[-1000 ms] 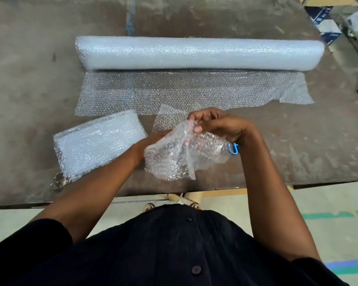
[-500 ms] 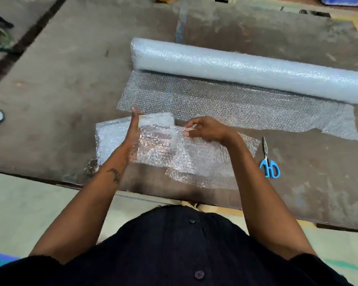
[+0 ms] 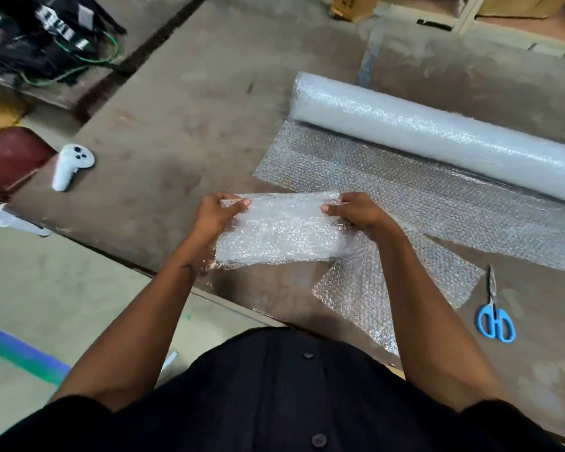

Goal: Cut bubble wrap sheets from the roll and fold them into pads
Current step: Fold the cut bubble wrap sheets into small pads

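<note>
Head cam has my left hand [image 3: 221,213] and right hand [image 3: 359,212] pinching the top corners of a folded pad [image 3: 279,234] dead centre, so folding's nearly done, while the roll [image 3: 437,132] at 2 o'clock, the scissors [image 3: 495,316] at 4 and a loose cut sheet [image 3: 366,288] mean more to go.

Roll [image 3: 437,132] right end cut off; dark gear [image 3: 46,31] top-left blurred

No text, label or brand can be read anywhere here
</note>
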Demonstrator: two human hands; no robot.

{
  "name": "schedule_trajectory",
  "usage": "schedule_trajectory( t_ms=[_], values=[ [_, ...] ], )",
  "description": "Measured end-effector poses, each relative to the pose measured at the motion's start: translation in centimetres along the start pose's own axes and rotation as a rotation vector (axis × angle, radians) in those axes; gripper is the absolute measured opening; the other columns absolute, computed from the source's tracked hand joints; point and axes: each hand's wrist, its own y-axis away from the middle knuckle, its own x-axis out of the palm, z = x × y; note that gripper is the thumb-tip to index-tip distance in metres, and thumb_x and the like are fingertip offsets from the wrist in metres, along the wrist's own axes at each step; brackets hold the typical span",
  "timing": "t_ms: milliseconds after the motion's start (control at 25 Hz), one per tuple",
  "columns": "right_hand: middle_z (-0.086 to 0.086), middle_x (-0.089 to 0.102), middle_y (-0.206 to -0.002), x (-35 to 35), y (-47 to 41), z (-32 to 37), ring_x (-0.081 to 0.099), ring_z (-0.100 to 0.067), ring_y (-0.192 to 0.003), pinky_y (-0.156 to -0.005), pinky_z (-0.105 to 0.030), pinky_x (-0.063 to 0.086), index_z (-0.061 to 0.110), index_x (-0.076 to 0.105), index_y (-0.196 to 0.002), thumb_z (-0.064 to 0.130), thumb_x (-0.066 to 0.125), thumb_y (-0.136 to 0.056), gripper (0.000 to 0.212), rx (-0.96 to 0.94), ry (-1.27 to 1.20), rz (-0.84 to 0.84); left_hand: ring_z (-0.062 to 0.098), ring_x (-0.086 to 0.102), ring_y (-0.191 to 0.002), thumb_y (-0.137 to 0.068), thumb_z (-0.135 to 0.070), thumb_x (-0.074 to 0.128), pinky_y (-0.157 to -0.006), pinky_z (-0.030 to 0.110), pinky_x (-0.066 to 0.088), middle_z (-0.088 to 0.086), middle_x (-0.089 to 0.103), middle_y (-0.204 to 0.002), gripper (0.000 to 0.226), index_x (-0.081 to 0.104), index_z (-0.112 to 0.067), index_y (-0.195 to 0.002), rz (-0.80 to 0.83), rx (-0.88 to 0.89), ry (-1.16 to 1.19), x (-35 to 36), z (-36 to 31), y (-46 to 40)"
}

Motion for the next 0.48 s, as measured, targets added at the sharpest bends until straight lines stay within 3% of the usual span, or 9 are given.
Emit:
schedule_trajectory(
  t_ms=[120, 200, 320, 400, 480],
  values=[
    [-0.008, 0.071, -0.072, 1.2, -0.8, -1.0, 0.061, -0.015, -0.052, -0.049, -0.027, 0.048, -0.001, 0.071, -0.092, 0.025, 0.090, -0.086, 0.032, 0.019, 0.049, -0.102, 0.011, 0.059, -0.044, -0.081, -0.039, 0.089, -0.047, 0.026, 0.046, -0.004, 0.075, -0.072, 0.028, 0.069, -0.021, -0.087, -0.059, 0.050, -0.167, 0.2, 0.2, -2.0],
    [-0.007, 0.074, -0.079, 1.7, -0.9, -1.9, 0.071, -0.022, -0.061, -0.058, -0.037, 0.058, 0.009, 0.068, -0.091, 0.025, 0.089, -0.087, 0.026, 0.010, 0.047, -0.187, 0.016, 0.066, -0.061, -0.080, -0.048, 0.089, -0.055, 0.030, 0.048, -0.002, 0.074, -0.079, 0.038, 0.069, -0.018, -0.093, -0.089, 0.126, -0.405, 0.4, 0.1, -2.9],
    [-0.011, 0.072, -0.099, 2.6, -0.4, -2.4, 0.073, -0.033, -0.089, -0.079, -0.047, 0.058, 0.015, 0.062, -0.120, 0.038, 0.088, -0.088, 0.047, -0.026, 0.036, -0.281, 0.025, 0.062, -0.101, -0.080, -0.062, 0.080, -0.080, 0.039, 0.050, 0.005, 0.068, -0.109, 0.057, 0.065, -0.018, -0.114, -0.212, 0.268, -0.703, 0.8, 0.2, -2.4],
    [-0.017, 0.060, -0.127, 3.7, -0.2, -2.4, 0.060, -0.032, -0.119, -0.104, -0.049, 0.050, 0.014, 0.051, -0.142, 0.050, 0.078, -0.093, 0.066, -0.080, 0.300, -0.440, 0.029, 0.050, -0.120, -0.092, -0.067, 0.066, -0.096, 0.043, 0.044, 0.010, 0.056, -0.130, 0.066, 0.057, -0.018, -0.135, -0.343, 0.390, -0.812, 1.5, 0.1, -1.0],
    [-0.015, 0.046, -0.150, 6.0, 0.5, -1.4, 0.045, -0.031, -0.139, -0.117, -0.053, 0.036, 0.019, 0.044, -0.153, 0.049, 0.065, -0.102, 0.063, -0.216, 0.658, -0.637, 0.031, 0.042, -0.138, -0.106, -0.057, 0.052, -0.111, 0.049, 0.036, 0.010, 0.045, -0.153, 0.060, 0.046, -0.019, -0.152, -0.359, 0.525, -0.814, 2.8, 0.0, 0.5]
  ],
)
